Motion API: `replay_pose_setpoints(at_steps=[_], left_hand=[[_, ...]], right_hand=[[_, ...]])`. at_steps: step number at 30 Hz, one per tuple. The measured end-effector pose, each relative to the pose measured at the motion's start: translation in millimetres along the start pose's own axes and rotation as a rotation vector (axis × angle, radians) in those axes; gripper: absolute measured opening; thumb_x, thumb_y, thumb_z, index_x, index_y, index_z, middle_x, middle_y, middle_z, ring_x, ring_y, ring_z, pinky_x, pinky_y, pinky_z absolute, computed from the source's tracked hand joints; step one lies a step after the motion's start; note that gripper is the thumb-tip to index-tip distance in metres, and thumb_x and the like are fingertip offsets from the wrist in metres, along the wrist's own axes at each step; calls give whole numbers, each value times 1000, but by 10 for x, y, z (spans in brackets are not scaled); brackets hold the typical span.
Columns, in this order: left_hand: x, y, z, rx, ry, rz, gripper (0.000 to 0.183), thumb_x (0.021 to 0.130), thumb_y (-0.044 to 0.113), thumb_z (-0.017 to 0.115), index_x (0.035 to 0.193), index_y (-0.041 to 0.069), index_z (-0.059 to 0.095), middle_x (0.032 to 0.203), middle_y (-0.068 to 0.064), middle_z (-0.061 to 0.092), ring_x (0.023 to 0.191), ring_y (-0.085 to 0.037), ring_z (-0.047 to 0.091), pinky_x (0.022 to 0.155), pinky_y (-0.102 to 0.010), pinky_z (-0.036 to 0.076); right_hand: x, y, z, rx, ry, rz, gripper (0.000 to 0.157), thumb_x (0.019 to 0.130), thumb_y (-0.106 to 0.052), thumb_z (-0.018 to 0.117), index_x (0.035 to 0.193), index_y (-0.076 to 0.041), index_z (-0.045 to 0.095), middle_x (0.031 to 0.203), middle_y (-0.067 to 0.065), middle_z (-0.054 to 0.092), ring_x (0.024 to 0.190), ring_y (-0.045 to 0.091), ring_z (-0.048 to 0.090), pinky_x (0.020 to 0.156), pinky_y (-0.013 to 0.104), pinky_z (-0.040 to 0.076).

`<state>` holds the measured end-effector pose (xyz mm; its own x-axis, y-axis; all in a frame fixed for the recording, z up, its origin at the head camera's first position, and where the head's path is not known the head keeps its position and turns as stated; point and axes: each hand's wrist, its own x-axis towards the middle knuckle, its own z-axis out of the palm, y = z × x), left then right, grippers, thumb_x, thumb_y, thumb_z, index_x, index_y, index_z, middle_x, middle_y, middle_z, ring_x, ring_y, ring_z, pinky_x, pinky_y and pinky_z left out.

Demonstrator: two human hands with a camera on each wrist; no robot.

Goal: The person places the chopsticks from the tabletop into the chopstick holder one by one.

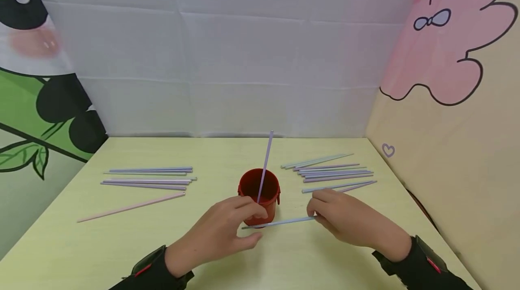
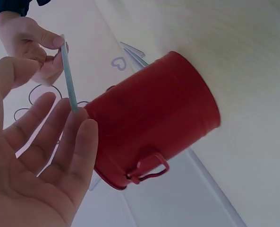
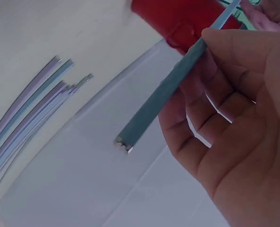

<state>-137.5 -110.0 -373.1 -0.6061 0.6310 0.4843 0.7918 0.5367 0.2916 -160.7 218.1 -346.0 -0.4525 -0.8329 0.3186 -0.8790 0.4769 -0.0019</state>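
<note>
A small red bucket (image 1: 248, 184) stands upright on the table, with one lilac stick (image 1: 266, 159) leaning up out of it. My right hand (image 1: 349, 217) pinches a thin light-blue stick (image 1: 288, 222) between thumb and fingers, its near end jutting past the grip in the right wrist view. The stick points left across the bucket's front. My left hand (image 1: 225, 224) is beside the bucket's near left side, fingers spread and loosely bent. In the left wrist view, the far tip of the blue stick overlaps the left fingertips (image 2: 85, 132).
Several pale purple and blue sticks (image 1: 146, 182) lie on the left of the table (image 1: 219, 159), with a pink stick (image 1: 132, 208) nearer. More sticks (image 1: 337, 172) lie to the right. A white sheet (image 1: 243, 55) hangs behind; a wall (image 1: 447, 168) borders the right side.
</note>
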Motion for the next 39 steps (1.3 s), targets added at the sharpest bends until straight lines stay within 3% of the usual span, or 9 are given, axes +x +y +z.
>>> replay_pose_setpoints(at_steps=[11, 18, 22, 26, 32, 39], left_hand=[[105, 85, -16, 42, 72, 29, 19, 84, 16, 88, 95, 24, 74, 93, 14, 69, 82, -2, 55, 72, -16, 51], [128, 74, -14, 80, 90, 44, 19, 81, 13, 91, 93, 19, 77, 92, 13, 71, 80, -6, 57, 70, -16, 51], [133, 56, 2, 110, 81, 51, 19, 80, 13, 93, 89, 20, 78, 88, 12, 70, 77, -6, 55, 69, -16, 49], [140, 36, 1, 113, 57, 34, 18, 80, 14, 94, 89, 20, 79, 86, 12, 70, 77, -7, 57, 71, -19, 53], [149, -30, -85, 58, 47, -44, 17, 82, 9, 90, 88, 18, 77, 82, 11, 67, 75, -5, 58, 72, -20, 56], [169, -138, -281, 10, 143, -141, 19, 83, 3, 84, 89, 20, 77, 80, 16, 62, 71, -1, 56, 63, -17, 51]], right_hand=[[504, -429, 39, 6, -63, 75, 15, 94, -4, 79, 101, -12, 69, 89, -7, 57, 80, 8, 53, 70, 17, 48], [640, -535, 66, 22, -81, 101, 20, 95, -7, 78, 112, -13, 68, 101, -4, 67, 86, 12, 59, 75, 20, 52], [669, -564, 79, 8, -62, 72, 17, 96, -7, 77, 109, -14, 67, 103, -4, 67, 88, 13, 60, 77, 21, 52], [689, -553, 90, 12, -47, 77, 15, 96, -7, 78, 106, -14, 68, 103, -4, 67, 88, 13, 60, 76, 20, 52], [663, -396, 79, 99, -12, 179, 18, 93, -13, 83, 103, -14, 69, 97, -4, 65, 85, 9, 56, 72, 20, 52], [599, -119, 117, 272, 66, 331, 44, 89, -20, 89, 122, -11, 62, 115, -3, 64, 100, 12, 65, 86, 32, 60]])
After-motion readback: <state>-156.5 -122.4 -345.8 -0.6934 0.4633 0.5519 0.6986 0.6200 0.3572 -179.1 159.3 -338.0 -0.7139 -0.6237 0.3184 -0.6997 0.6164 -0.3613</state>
